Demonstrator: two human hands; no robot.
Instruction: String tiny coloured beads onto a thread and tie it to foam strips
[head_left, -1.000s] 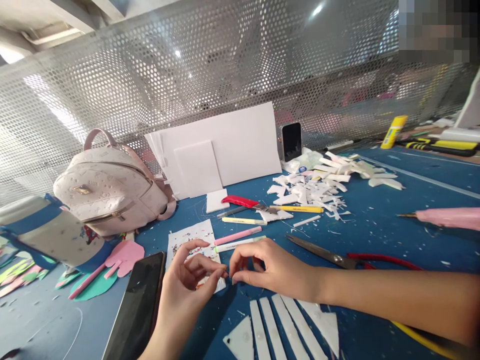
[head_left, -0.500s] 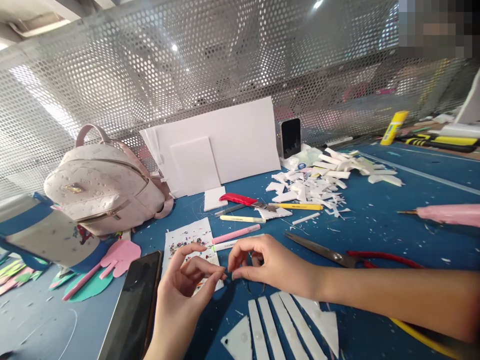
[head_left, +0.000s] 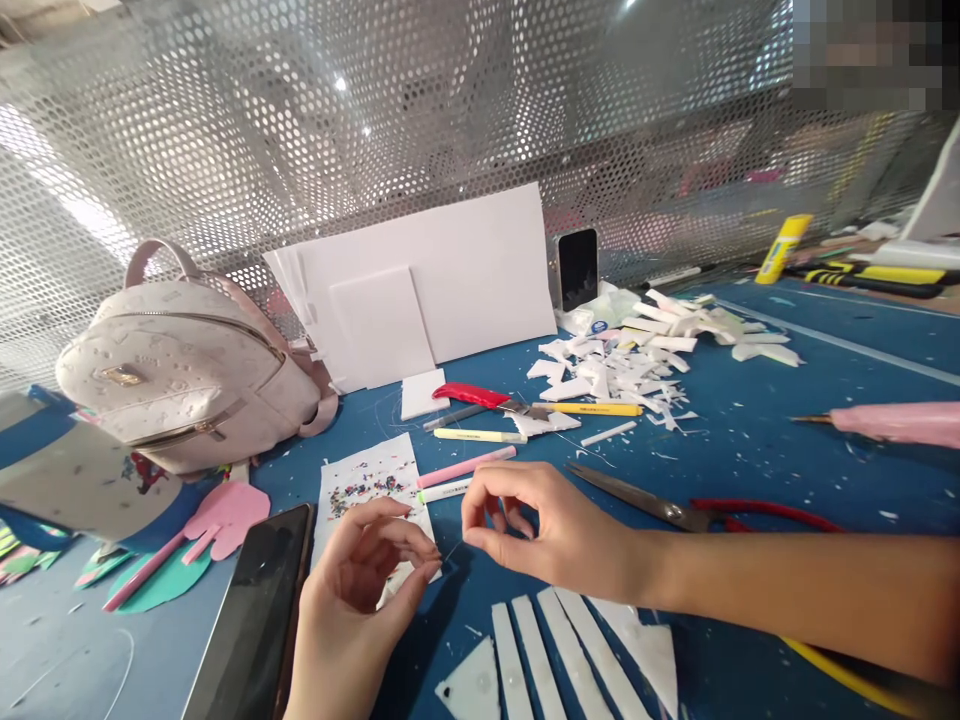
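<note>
My left hand [head_left: 360, 590] and my right hand [head_left: 547, 525] meet low in the middle, each with thumb and forefinger pinched. A thin, nearly clear thread [head_left: 452, 550] runs between the two pinches; a small thing at my left fingertips is too small to name. Under my left fingers lies a white sheet [head_left: 367, 480] sprinkled with tiny coloured bits. White foam strips [head_left: 555, 650] lie just below my right hand. A black phone [head_left: 251, 620] rests beside my left wrist.
Red-handled scissors [head_left: 675, 510], pens [head_left: 480, 436] and a red cutter [head_left: 476, 396] lie beyond my hands. White boards [head_left: 465, 270] lean on a perforated metal screen [head_left: 375, 120]. A pale backpack [head_left: 180, 370] sits left, foam scraps [head_left: 630, 360] back right, a pink glue gun [head_left: 892, 422] far right.
My hands have drawn slightly apart, the right pinch moving right and a short length of thread now showing between them. The view has drifted a little to the right.
</note>
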